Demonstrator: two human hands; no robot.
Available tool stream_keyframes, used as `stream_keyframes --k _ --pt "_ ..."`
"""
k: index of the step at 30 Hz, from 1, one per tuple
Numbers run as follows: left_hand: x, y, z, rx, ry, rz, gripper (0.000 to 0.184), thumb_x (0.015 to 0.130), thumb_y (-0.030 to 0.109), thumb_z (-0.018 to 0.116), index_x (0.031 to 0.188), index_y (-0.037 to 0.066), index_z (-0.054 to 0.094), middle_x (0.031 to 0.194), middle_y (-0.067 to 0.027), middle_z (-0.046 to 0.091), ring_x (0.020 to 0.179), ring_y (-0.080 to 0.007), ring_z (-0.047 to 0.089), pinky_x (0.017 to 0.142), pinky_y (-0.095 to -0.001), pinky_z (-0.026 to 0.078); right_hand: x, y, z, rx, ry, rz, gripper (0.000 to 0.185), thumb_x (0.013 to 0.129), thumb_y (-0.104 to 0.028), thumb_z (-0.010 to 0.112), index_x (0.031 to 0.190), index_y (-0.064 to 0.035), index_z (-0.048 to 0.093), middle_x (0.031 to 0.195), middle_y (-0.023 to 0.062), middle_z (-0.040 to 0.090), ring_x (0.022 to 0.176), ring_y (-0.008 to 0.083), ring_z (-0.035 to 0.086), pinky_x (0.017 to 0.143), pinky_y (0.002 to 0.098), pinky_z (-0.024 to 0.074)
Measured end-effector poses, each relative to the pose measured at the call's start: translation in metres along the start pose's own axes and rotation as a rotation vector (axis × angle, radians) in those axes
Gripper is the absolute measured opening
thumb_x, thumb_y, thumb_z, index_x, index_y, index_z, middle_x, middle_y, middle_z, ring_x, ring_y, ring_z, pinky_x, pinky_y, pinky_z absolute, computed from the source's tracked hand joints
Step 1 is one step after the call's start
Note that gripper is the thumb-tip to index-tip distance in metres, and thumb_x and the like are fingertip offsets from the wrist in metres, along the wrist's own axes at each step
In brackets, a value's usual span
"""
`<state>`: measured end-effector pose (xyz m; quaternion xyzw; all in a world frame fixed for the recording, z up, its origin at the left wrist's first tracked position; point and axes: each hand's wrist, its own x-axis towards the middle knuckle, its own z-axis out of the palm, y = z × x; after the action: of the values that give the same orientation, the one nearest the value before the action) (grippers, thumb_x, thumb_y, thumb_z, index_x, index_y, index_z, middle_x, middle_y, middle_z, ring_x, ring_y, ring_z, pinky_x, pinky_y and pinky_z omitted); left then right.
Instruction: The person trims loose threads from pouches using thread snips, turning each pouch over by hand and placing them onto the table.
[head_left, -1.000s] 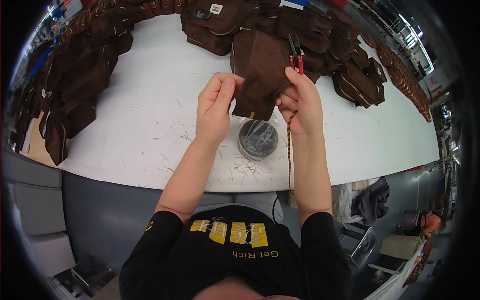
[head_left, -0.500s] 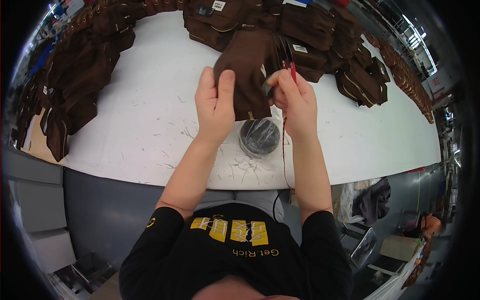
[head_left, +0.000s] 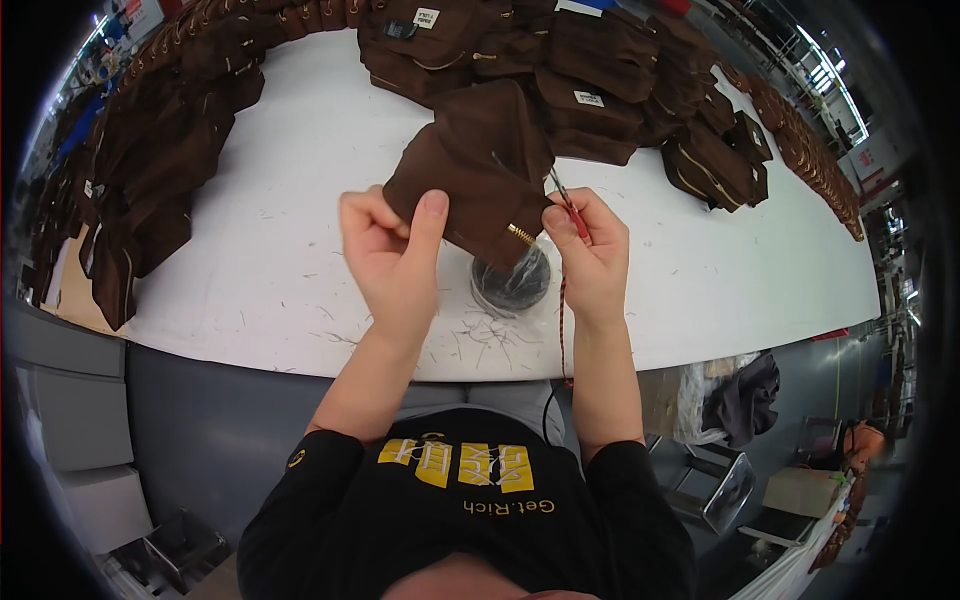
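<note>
A brown fabric pouch [head_left: 470,165] with a short gold zipper end at its lower edge hangs between my hands above the white table. My left hand [head_left: 398,262] grips its left edge, thumb on top. My right hand [head_left: 592,255] is closed round small red-handled thread snips [head_left: 575,215], and its fingertips pinch the pouch's right corner. The blades point up and left, against the fabric. A red-and-black cord [head_left: 562,335] hangs down from my right hand. Just below the pouch stands a round dark container [head_left: 512,285] wrapped in clear plastic, its top partly hidden by the pouch.
Brown pouches [head_left: 590,60] are heaped along the far side, with another heap [head_left: 150,150] at the left. Loose thread ends [head_left: 480,340] lie on the white table [head_left: 280,210]. Metal-framed stools [head_left: 715,490] and a plastic bag of dark cloth [head_left: 740,400] are below right.
The pouch has been tilted and moved down and left, showing its zipper end more clearly. Both hands came lower. The snips turned from pointing nearly straight up to lying aslant against the fabric.
</note>
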<state>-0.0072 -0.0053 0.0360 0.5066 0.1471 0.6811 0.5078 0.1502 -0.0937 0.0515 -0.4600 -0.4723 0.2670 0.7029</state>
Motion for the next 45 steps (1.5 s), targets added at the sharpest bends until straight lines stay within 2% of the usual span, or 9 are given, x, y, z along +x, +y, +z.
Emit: stream_keyframes --k 3,5,7,8,11,16,25,34,45 --pt "0.01 0.016 0.0 0.511 0.026 0.469 0.014 0.095 0.011 0.063 0.105 0.005 0.055 0.097 -0.0051 0.06 0.088 -0.0138 0.058 0.088 -0.0345 0.046 0.002 -0.005 -0.002 -0.026 -0.052 0.013 0.008 0.094 -0.005 0.065 0.099 0.002 0.063 0.08 -0.0042 0.055 0.072 0.0017 0.044 0.064 0.0172 0.0353" --pt "0.028 0.047 0.006 0.832 -0.189 0.621 0.014 0.091 0.009 0.066 0.102 0.006 0.06 0.094 -0.0051 0.06 0.088 -0.018 0.058 0.096 -0.0393 0.042 0.002 -0.008 -0.002 -0.023 -0.1 0.037 0.008 0.094 -0.004 0.065 0.1 0.002 0.063 0.081 -0.0037 0.056 0.074 0.0019 0.046 0.066 0.0175 0.0366" --pt "0.042 0.067 0.005 1.033 -0.571 0.583 0.011 0.086 0.009 0.068 0.097 0.006 0.065 0.091 -0.0051 0.059 0.089 -0.0222 0.057 0.103 -0.0433 0.038 0.002 -0.008 -0.002 -0.011 -0.163 0.057 0.008 0.093 -0.002 0.065 0.1 0.0021 0.063 0.082 -0.0031 0.057 0.076 0.0022 0.047 0.068 0.0177 0.0381" --pt "0.045 0.065 0.002 1.055 -0.623 0.541 0.004 0.084 0.01 0.069 0.085 0.007 0.068 0.086 -0.0045 0.059 0.086 -0.024 0.055 0.096 -0.0416 0.04 0.003 -0.008 -0.002 -0.031 -0.172 0.045 0.009 0.093 -0.002 0.065 0.101 0.0021 0.063 0.084 -0.0024 0.058 0.077 0.0025 0.048 0.069 0.0178 0.0392" --pt "0.054 0.068 -0.001 0.963 -0.778 0.427 0.003 0.085 0.009 0.068 0.084 0.006 0.066 0.08 -0.0037 0.059 0.082 -0.0239 0.053 0.088 -0.0391 0.04 0.003 -0.005 0.001 -0.044 -0.162 0.04 0.011 0.092 -0.001 0.066 0.102 0.0021 0.064 0.087 -0.0006 0.061 0.08 0.003 0.052 0.071 0.0183 0.0422" --pt "0.049 0.066 -0.006 0.93 -0.696 0.341 0.006 0.086 0.006 0.065 0.081 0.004 0.062 0.076 -0.0054 0.057 0.077 -0.0249 0.051 0.082 -0.0354 0.038 -0.01 -0.015 0.008 -0.093 -0.092 -0.015 0.022 0.088 -0.006 0.072 0.108 0.0006 0.066 0.091 0.0027 0.065 0.084 0.0062 0.057 0.071 0.0195 0.0465" --pt "0.046 0.066 -0.004 0.983 -0.682 0.348 0.009 0.087 0.007 0.063 0.08 0.003 0.06 0.075 -0.0061 0.055 0.075 -0.0253 0.05 0.081 -0.0351 0.036 -0.016 0.0 -0.005 -0.806 0.0 -0.589 0.038 0.075 -0.019 0.082 0.109 -0.0082 0.071 0.066 -0.0011 0.053 0.06 0.0188 0.045 0.07 0.0327 0.0368" --pt "0.047 0.066 -0.005 0.98 -0.695 0.348 0.01 0.088 0.008 0.063 0.08 0.003 0.059 0.074 -0.006 0.054 0.076 -0.0252 0.049 0.081 -0.035 0.036 -0.012 -0.002 -0.005 -0.894 0.018 -0.712 0.038 0.075 -0.019 0.081 0.11 -0.0086 0.071 0.062 -0.003 0.046 0.057 0.0165 0.042 0.067 0.032 0.0351" --pt "0.046 0.066 -0.005 0.963 -0.691 0.333 0.01 0.086 0.006 0.065 0.079 0.003 0.059 0.074 -0.0054 0.055 0.075 -0.0242 0.049 0.081 -0.0342 0.036 -0.028 -0.001 0.005 -0.843 0.132 -0.562 0.035 0.076 -0.014 0.082 0.109 -0.0058 0.071 0.067 -0.0018 0.059 0.052 0.0142 0.044 0.067 0.0301 0.0364"
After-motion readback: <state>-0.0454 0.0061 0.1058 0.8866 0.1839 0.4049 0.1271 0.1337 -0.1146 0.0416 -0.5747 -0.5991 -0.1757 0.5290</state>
